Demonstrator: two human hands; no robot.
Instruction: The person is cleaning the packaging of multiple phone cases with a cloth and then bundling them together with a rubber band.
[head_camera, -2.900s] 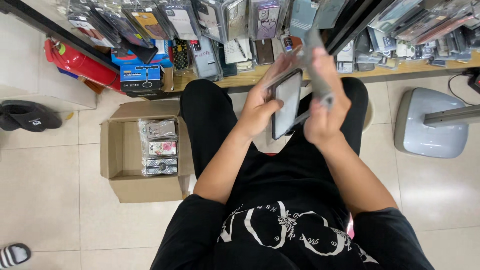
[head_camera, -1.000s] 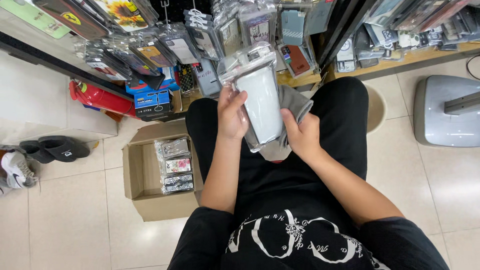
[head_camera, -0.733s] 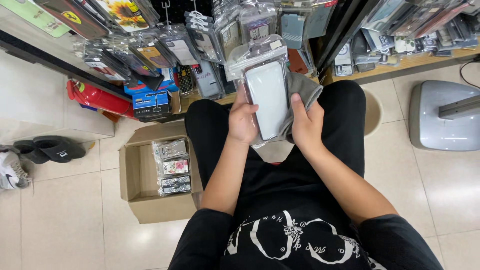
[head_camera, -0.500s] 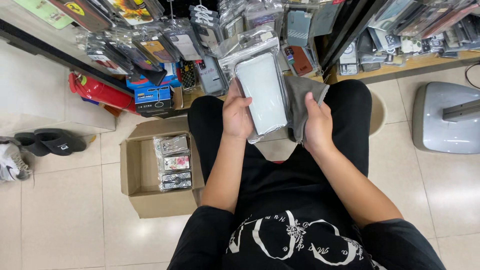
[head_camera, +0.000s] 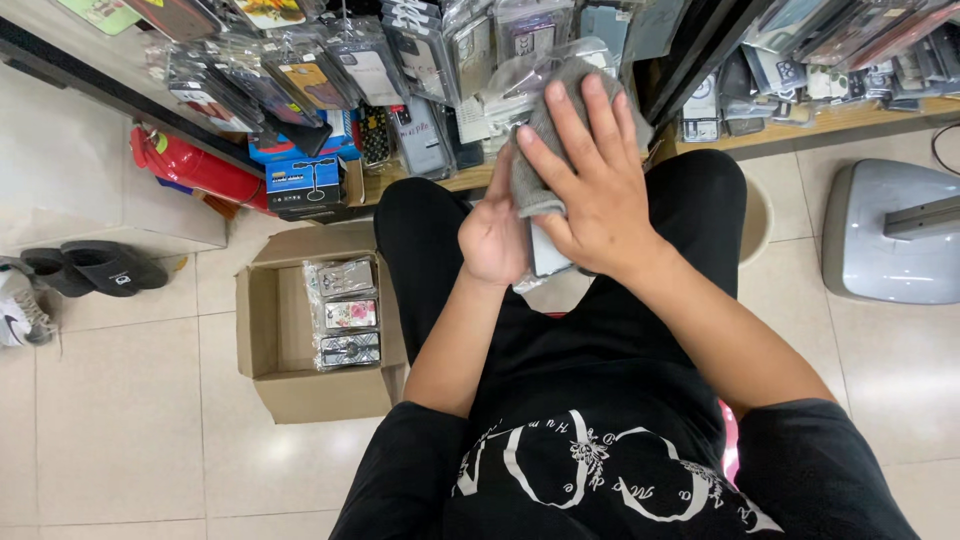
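Note:
My left hand (head_camera: 497, 236) grips the left edge of a clear-wrapped phone case package (head_camera: 548, 252), held up over my lap. My right hand (head_camera: 587, 172) lies flat on the front of the package with a grey cloth (head_camera: 541, 140) under its spread fingers. Most of the package is hidden behind the cloth and the hand; only its lower edge and some crinkled wrap at the top show.
An open cardboard box (head_camera: 275, 330) on the tiled floor to my left holds a row of packaged cases (head_camera: 345, 312). Racks of hanging packaged cases (head_camera: 330, 70) stand ahead. A red extinguisher (head_camera: 190, 165), shoes (head_camera: 90, 268) and a grey stand base (head_camera: 890, 235) lie around.
My right hand has moved from the package's right edge onto its front, bringing the grey cloth over it. The package's white face, visible before, is now covered.

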